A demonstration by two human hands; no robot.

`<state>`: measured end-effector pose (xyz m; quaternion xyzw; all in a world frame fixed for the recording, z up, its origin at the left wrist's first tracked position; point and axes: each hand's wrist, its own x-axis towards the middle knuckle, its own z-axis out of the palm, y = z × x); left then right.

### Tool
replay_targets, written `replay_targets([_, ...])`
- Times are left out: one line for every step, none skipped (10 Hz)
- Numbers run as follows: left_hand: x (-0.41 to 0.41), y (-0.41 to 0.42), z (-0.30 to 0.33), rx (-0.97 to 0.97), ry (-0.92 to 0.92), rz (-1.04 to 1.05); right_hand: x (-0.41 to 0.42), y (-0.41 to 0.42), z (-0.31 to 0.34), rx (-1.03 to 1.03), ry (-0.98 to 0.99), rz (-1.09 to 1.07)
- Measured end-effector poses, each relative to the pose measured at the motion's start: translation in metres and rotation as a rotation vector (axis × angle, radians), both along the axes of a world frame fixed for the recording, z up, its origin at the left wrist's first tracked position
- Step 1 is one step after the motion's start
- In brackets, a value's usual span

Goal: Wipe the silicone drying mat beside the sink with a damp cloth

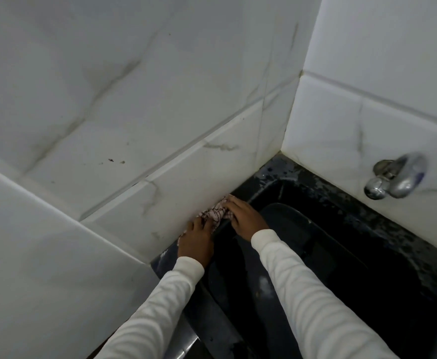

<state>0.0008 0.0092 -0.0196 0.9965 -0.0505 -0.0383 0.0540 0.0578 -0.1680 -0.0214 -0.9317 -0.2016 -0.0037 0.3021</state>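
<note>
Head view, first onlooker: "Both hands — left hand (195,243), right hand (246,216) — grip the cloth (216,213) against the wall (176,193)?"

Second: "Yes, bunched, probably to reach the edge. The dark mat (303,244) lies just right of the cloth."

Cloth (216,213) mostly covered by both hands, pattern too blurred to read. Left hand (196,243) fingertips buried in it. Mat (284,229) edges lost in dark sink area (can't separate mat from basin). Tap (396,178) motion-blurred. Sleeves cut off at bottom edge.
</note>
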Motion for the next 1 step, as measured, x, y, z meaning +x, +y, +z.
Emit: replay_targets([-0.0101, -0.0168, 0.0119, 0.03, -0.068, -0.01, -0.0311, -0.0277, 0.0115, -0.002, -0.014, -0.11])
